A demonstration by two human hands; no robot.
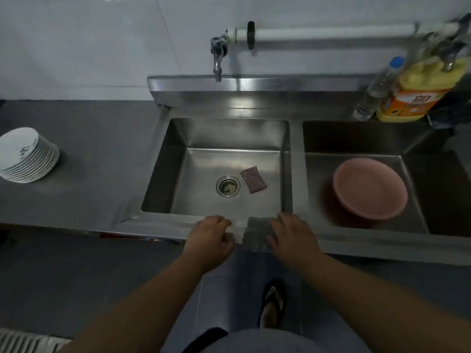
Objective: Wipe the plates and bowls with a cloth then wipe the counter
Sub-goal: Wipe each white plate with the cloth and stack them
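At 6 o'clock the cloth draped the sink rim, your right grip flat on it, your left grip curled at its edge, hold unclear; lifted loosely, it could have slid to the floor.

The grey counter is running along the wall and carrying a stack of white dishes at its left end. A steel double sink is sitting in it at the right, with a grey cloth lying over its front rim. A clear bottle and a yellow jug are standing side by side on the back ledge. A scouring pad is lying in the left basin just beside the drain, and a pink bowl is resting in the right one.
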